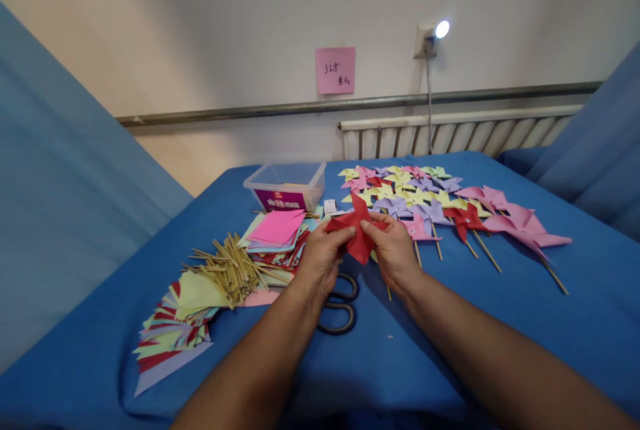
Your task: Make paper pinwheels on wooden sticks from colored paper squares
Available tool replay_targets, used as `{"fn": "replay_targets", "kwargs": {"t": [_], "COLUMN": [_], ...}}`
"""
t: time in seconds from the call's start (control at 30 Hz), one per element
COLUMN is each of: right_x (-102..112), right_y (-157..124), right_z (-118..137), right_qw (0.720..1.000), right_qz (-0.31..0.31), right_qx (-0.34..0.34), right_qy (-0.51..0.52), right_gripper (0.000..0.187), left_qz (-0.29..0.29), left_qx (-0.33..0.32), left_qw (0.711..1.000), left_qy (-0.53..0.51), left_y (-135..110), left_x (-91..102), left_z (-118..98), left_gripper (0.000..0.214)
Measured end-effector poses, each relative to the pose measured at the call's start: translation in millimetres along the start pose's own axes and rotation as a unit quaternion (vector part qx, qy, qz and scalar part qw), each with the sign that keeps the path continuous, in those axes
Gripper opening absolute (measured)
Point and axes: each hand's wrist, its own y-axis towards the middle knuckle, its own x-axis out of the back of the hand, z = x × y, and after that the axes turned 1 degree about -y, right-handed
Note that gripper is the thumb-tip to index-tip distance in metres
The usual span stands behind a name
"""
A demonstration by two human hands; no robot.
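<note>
Between my two hands, raised over the middle of the table, is a red paper pinwheel with folded blades. My left hand pinches its left side, the thumb pressed near the centre. From the right, my right hand grips it, thumb also close to the centre. Whether a pin is in the centre is hidden by the thumbs. Below my left hand lie scissors with black handles, their blades mostly covered by my wrist. Finished pinwheels on sticks lie just beyond and right of my right hand.
A clear plastic box stands at the back left. In front of it are stacked coloured paper squares, a heap of thin sticks and fanned paper sheets. The blue tablecloth reaches toward the radiator.
</note>
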Motion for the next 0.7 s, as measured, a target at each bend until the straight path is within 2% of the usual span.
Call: {"fn": "replay_targets", "kwargs": {"t": [0.17,0.3,0.47,0.57,0.7], "right_x": [1,4,9,12,12], "right_y": [1,2,2,0,-4], "right_z": [-5,-7,-2,4,11], "right_qw": [1.0,0.998,0.984,0.95,0.878], "right_qz": [-0.005,0.001,0.039,0.062,0.115], "right_qx": [0.007,0.028,0.123,0.201,0.295], "right_qy": [-0.006,-0.05,-0.125,-0.231,-0.359], "right_gripper": [0.042,0.042,0.043,0.046,0.035], "left_qz": [-0.016,-0.017,-0.031,-0.045,-0.063], "left_qx": [-0.006,-0.008,-0.011,-0.017,0.002], "left_qw": [1.0,1.0,0.999,0.998,0.996], "left_qy": [0.01,0.012,-0.001,-0.035,-0.068], "left_y": [2,3,6,8,9], "left_x": [-0.5,0.4,6.2,9.6,10.7], "left_z": [2,1,-7,-15,-21], "left_gripper": [0.041,0.04,0.031,0.028,0.029]}}
